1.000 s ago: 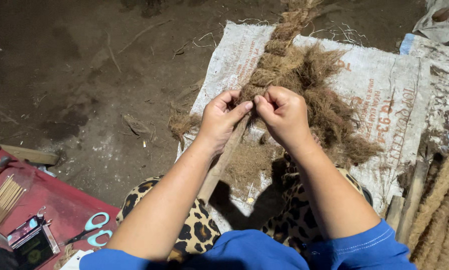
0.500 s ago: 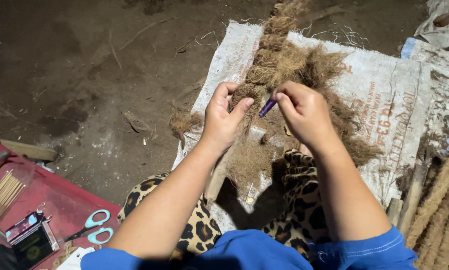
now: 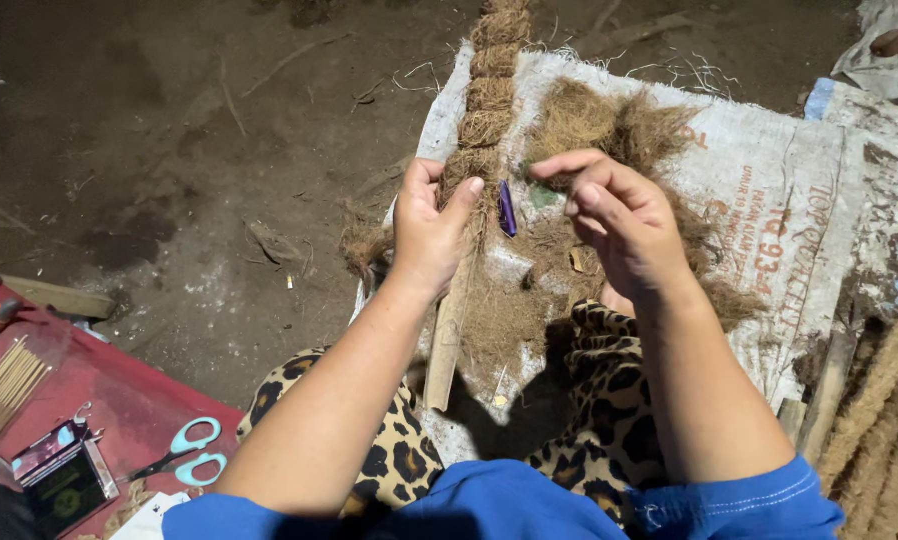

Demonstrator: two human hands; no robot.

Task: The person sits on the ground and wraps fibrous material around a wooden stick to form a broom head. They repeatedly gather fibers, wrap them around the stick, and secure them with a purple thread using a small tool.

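Note:
A wooden stick point(image 3: 447, 345) wrapped in brown coir fibre point(image 3: 487, 95) runs from my lap up over a white woven sack point(image 3: 769, 170). My left hand point(image 3: 427, 232) grips the fibre-wrapped stick about midway, thumb pressed on the fibre. My right hand point(image 3: 614, 220) hovers just to the right of it, fingers loosely apart and nothing visible in them. A small purple object point(image 3: 507, 208) sits between the two hands, touching neither. Loose coir fibre point(image 3: 609, 125) is heaped on the sack behind my right hand.
A red mat point(image 3: 89, 390) at the lower left holds teal scissors point(image 3: 184, 455), thin sticks point(image 3: 4, 390) and a small box point(image 3: 64, 480). Finished fibre ropes point(image 3: 884, 410) lie at the right edge. Bare dirt ground point(image 3: 169, 150) fills the left.
My right hand has let go of the purple object and drawn away to the right. My left hand keeps its grip on the wrapped stick.

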